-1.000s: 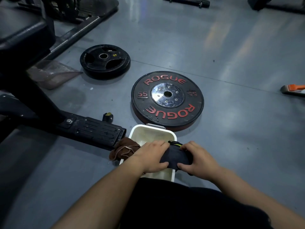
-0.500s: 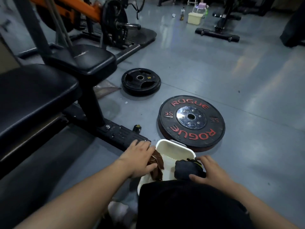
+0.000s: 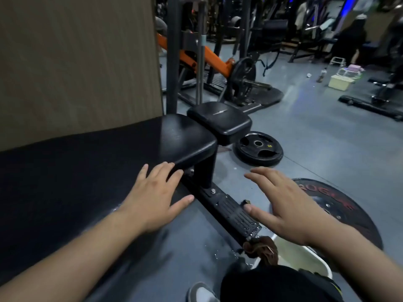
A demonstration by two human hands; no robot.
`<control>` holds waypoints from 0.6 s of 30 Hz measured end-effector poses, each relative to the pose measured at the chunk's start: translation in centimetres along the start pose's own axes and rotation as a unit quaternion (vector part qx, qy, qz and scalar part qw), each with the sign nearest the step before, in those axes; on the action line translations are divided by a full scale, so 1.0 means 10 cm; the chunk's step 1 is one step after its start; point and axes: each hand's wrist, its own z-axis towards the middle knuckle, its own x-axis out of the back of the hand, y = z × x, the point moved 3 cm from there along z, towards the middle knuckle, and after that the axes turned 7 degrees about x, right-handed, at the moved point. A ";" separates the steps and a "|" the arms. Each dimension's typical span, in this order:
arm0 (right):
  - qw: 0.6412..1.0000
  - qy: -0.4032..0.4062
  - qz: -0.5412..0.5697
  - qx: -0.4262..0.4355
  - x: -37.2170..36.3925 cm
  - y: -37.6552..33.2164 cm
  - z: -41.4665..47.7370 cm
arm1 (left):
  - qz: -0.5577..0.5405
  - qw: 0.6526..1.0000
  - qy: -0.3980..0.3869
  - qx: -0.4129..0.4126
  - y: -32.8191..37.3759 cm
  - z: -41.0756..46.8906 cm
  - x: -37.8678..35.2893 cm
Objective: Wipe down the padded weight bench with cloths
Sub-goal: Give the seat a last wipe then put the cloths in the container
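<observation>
Across the frame's left lies the black padded weight bench, my empty left hand spread at its edge. My right hand hovers open, empty, above a brown cloth on a white tub.

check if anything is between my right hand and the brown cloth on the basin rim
Nothing visible does. The right hand hovers open over the basin; the brown cloth hangs uncovered on its rim, near the wrist, beside the end of the bench's base bar.

Black padded bench, brown cloth bunched near its base
</observation>
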 end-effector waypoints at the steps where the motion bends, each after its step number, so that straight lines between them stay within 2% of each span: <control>1: 1.000 0.005 0.004 0.025 0.05 -0.16 0.17 | -0.005 1.000 0.009 0.022 -0.18 -0.06 0.09; 12: 0.968 0.024 0.040 0.248 0.28 -1.91 1.74 | -0.012 0.973 0.063 0.221 -1.73 -0.92 0.68; 18: 0.948 0.008 0.039 0.316 0.12 -2.86 2.30 | 0.012 0.939 0.047 0.339 -2.38 -1.62 0.79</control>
